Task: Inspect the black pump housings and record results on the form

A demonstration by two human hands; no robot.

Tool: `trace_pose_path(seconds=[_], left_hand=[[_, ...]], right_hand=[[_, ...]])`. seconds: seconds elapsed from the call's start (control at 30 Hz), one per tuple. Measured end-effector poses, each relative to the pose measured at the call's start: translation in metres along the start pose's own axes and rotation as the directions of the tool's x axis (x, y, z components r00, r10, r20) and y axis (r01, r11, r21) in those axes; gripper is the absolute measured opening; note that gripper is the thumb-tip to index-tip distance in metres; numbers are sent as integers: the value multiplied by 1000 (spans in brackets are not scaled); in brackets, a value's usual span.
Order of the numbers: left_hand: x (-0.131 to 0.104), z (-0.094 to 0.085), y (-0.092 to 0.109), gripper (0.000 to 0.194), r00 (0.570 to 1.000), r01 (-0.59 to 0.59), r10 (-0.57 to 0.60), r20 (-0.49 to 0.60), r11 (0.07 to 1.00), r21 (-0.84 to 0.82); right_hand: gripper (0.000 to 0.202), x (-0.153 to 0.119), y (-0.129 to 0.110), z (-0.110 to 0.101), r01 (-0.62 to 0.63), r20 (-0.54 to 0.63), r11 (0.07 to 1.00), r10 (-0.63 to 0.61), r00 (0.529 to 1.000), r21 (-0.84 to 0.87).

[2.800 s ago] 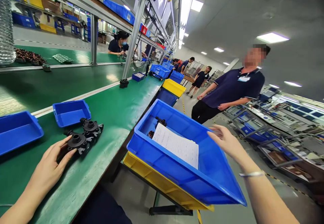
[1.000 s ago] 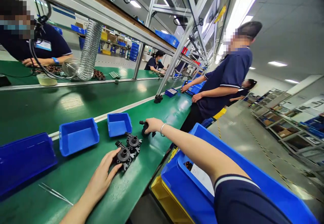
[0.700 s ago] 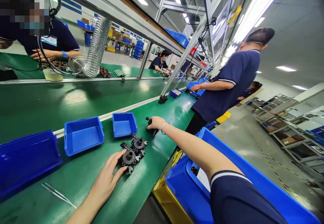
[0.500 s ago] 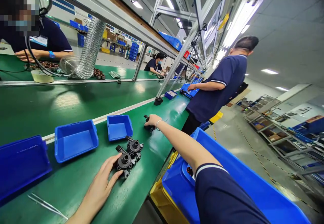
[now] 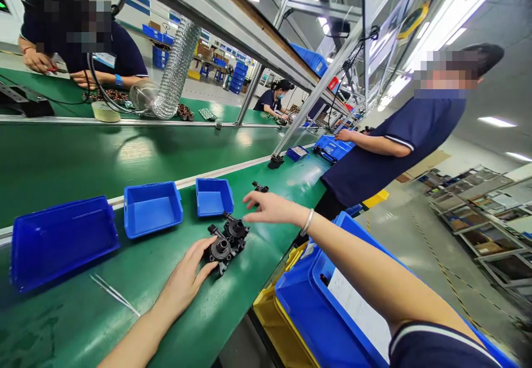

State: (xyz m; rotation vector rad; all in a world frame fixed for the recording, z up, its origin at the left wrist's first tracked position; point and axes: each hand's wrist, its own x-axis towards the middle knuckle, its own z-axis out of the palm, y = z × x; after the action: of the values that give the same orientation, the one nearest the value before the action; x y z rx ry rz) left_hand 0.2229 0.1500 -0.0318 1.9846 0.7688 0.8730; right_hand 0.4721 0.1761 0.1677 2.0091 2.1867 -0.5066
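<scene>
My left hand [image 5: 189, 271] curls its thumb and fingers around the nearer of two black plastic pump housings [image 5: 220, 248] on the green bench. The second pump housing [image 5: 236, 228] stands right behind it, touching or nearly so. My right hand [image 5: 272, 208] is in the air over the bench with fingers apart and nothing in them. Beyond its fingers a third black part [image 5: 260, 187], similar in look, rests on the bench, partly covered by the hand.
Three blue bins, the small one [image 5: 214, 213], a medium one [image 5: 152, 226] and a larger one [image 5: 62, 268], line the bench's left side. Tweezers [image 5: 114, 294] lie near my left forearm. A large blue crate [image 5: 299, 301] is at the right. A co-worker [image 5: 386, 135] stands farther along the bench.
My right hand has let go of the far black part and drawn back from it, fingers spreading. My left hand stays on the nearer pump housing. The view has shifted.
</scene>
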Motion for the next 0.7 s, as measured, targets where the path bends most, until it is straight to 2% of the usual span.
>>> trace_pose_path(seconds=[0.1, 0.23, 0.33, 0.5, 0.7], left_hand=[[0, -1, 5, 44, 1000, -6, 6, 2, 1000, 7], [-3, 2, 14, 63, 1000, 5, -5, -1, 998, 69], [-3, 11, 20, 76, 999, 23, -17, -47, 989, 147], [0, 24, 25, 72, 997, 12, 3, -75, 979, 203], [1, 29, 23, 72, 997, -10, 27, -73, 974, 225]], right_hand=[[59, -8, -18, 33, 111, 23, 994, -112, 993, 7], [65, 1, -21, 62, 142, 7, 990, -142, 990, -10], [65, 5, -16, 67, 129, 1, 991, -129, 992, -39], [62, 0, -11, 70, 115, -5, 988, -116, 993, -99], [59, -2, -14, 73, 117, 1, 982, -118, 993, -145]])
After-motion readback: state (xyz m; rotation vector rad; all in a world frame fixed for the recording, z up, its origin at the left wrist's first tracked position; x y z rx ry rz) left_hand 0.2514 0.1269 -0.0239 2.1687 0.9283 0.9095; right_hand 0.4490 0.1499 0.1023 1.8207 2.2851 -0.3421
